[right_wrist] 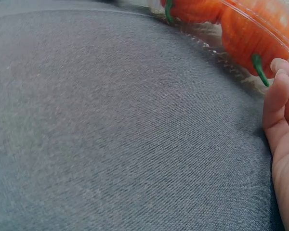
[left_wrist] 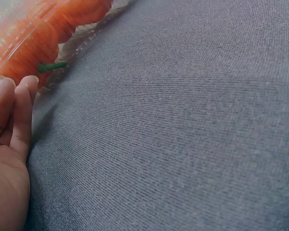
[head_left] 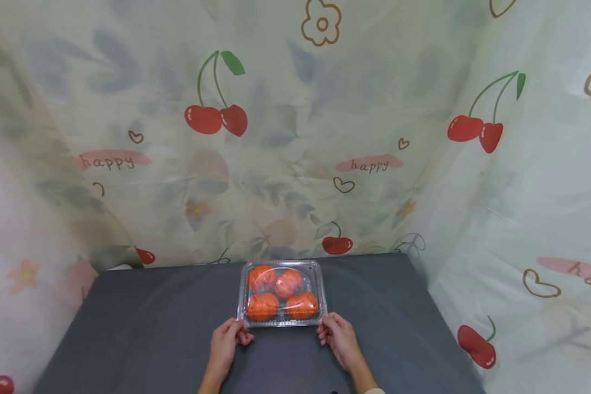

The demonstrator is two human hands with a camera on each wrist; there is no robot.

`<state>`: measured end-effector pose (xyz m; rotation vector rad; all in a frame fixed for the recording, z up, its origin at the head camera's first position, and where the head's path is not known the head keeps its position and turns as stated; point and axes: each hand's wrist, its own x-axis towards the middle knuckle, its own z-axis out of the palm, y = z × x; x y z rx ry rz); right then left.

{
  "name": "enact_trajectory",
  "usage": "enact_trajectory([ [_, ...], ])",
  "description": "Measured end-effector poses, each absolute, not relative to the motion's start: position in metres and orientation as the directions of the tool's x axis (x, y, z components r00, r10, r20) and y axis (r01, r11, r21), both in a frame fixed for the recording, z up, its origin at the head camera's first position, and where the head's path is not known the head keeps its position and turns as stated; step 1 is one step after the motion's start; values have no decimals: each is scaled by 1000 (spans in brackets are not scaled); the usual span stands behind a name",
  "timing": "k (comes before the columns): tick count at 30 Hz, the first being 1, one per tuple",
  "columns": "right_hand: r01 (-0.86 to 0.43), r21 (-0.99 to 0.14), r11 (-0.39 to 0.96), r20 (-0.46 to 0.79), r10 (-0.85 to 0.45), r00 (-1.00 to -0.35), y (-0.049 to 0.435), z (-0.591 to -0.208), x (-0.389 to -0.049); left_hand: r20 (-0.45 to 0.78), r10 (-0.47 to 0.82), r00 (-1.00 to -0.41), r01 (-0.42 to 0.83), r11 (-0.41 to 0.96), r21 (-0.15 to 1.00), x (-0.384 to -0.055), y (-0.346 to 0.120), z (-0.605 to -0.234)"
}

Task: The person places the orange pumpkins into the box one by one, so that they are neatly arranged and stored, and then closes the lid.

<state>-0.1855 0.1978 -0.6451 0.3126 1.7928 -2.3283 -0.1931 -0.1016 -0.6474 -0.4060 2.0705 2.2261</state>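
Observation:
A clear plastic clamshell box [head_left: 282, 324] lies on the dark grey cloth, its lid down over several small orange pumpkins [head_left: 262, 306]. At the box's near left corner my left hand [head_left: 224, 340] pinches the rim between thumb and forefinger, other fingers curled. My right hand [head_left: 341, 336] grips the near right corner the same way. In the left wrist view, left-hand fingertips [left_wrist: 23, 89] are right at the box's edge beside a pumpkin [left_wrist: 26, 45] with a green stem [left_wrist: 53, 66]. The right wrist view has another pumpkin [right_wrist: 253, 36] by the right-hand fingertips [right_wrist: 279, 86].
Grey cloth [head_left: 152, 328] covers the table around the box. A printed curtain [head_left: 276, 164] with cherries and hearts hangs behind the table's back edge and along both sides.

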Motion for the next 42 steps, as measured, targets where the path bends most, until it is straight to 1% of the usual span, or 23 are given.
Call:
enact_trajectory([
  [7,251,-932,-262,-250,-37,-968,201,-648,-183,-229,-107,-967,-217,-116,969,-190,-101,-646],
  [14,220,-948,-228,-218,-37,-975,200,-646,-185,-238,-93,-967,-226,-119,967,-194,-102,-645],
  [25,271,-928,-255,-276,-15,-961,199,-648,-183,-272,-93,-958,-258,-136,956,-191,-102,-644],
  [31,297,-921,-252,-306,-4,-952,200,-645,-185,-269,-107,-957,-253,-146,956,-192,-101,-642],
  [36,295,-923,-249,-306,4,-952,200,-644,-189,-265,-98,-959,-249,-149,957,-197,-101,-637],
  [38,294,-922,-254,-306,11,-952,199,-645,-190,-258,-86,-962,-246,-125,961,-199,-101,-634],
  [42,312,-915,-255,-328,25,-944,198,-646,-190,-219,-64,-974,-220,20,975,-201,-101,-630],
])
